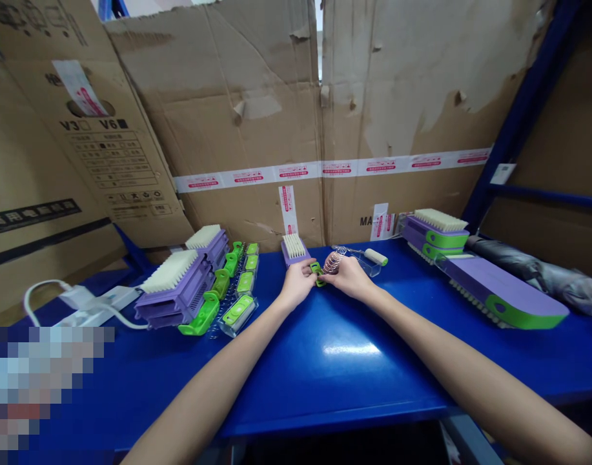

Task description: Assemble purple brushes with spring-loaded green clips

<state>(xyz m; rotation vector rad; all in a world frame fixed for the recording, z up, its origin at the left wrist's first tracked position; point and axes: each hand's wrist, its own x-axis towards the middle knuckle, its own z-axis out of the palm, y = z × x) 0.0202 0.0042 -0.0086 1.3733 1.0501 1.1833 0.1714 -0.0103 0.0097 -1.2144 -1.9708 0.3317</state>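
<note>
Both arms reach out over a blue table [334, 368]. My left hand [296, 282] and my right hand [347, 276] meet at the table's far middle, fingers pinched on a small green plastic part [317, 272] held between them. A metal coil spring [331, 261] sits right behind the right hand's fingers. A single purple brush [294, 248] with cream bristles lies just behind the left hand.
Stacked purple brushes [182, 284] and rows of green parts [237, 284] lie at the left, with a white cable [82, 303]. More purple-and-green brushes [470, 271] line the right. A clear tray with a white roller [376, 256] sits nearby. Cardboard walls [276, 116] stand behind.
</note>
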